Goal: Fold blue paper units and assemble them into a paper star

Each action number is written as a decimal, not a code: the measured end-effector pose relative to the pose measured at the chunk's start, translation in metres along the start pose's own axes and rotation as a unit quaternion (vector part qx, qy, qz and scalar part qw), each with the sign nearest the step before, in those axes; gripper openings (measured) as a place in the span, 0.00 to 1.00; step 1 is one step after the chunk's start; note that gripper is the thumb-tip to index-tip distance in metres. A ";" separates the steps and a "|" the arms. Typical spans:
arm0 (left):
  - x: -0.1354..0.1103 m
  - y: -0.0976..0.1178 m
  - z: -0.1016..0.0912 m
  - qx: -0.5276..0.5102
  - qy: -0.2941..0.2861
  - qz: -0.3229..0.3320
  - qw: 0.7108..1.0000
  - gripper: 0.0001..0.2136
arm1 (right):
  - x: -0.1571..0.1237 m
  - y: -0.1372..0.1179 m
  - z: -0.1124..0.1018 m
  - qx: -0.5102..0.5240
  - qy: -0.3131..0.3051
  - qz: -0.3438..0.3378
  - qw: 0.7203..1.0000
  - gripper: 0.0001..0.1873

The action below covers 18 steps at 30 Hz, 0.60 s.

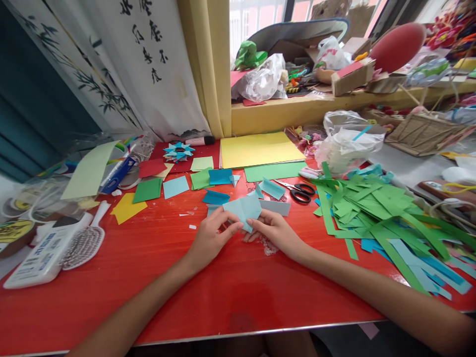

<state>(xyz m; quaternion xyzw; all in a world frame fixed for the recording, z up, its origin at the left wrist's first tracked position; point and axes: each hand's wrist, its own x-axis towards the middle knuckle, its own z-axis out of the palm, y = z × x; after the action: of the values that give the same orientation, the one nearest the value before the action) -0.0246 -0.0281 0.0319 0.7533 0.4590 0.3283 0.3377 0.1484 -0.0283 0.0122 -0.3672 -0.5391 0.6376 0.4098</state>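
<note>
Between both hands is a light blue sheet of origami paper [243,208], creased and partly folded, raised a little above the red table. My left hand [215,232] pinches its lower left side between thumb and fingers. On the right, my right hand [277,232] grips the lower right corner, thumb on top. Just beyond lie folded blue paper pieces [216,197], a light blue folded piece [273,188] and a grey-blue strip [277,207]. Black-handled scissors [299,191] rest to the right of these. A finished blue paper ring [179,151] sits farther back.
Green and blue paper strips [368,203] heap on the right. Coloured paper squares [148,190] lie at left-centre, with a yellow sheet stack [260,149] behind. A white hairbrush [85,243] and white packet [40,258] are at left. Clutter fills the windowsill [267,113].
</note>
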 end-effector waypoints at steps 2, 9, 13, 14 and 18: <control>0.000 -0.001 0.002 -0.023 -0.005 -0.022 0.999 0.09 | 0.000 0.001 0.001 0.016 -0.012 -0.002 1.000 0.12; -0.001 -0.004 0.009 -0.142 -0.012 -0.089 0.986 0.09 | 0.001 0.007 -0.001 0.040 -0.028 0.000 0.999 0.15; -0.001 -0.005 0.011 -0.184 0.003 -0.103 0.977 0.08 | 0.001 0.008 -0.001 0.042 -0.040 0.007 0.998 0.12; -0.001 -0.005 0.011 -0.188 0.005 -0.102 0.977 0.08 | 0.001 0.007 -0.001 0.043 -0.043 0.009 0.998 0.12; -0.001 -0.004 0.012 -0.193 0.008 -0.103 0.976 0.08 | 0.001 0.006 -0.001 0.050 -0.048 0.017 0.997 0.11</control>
<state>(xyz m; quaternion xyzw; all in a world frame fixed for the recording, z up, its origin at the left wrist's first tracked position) -0.0175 -0.0301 0.0222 0.6200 0.4648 0.3802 0.5050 0.1480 -0.0280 0.0063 -0.3247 -0.5194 0.6871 0.3907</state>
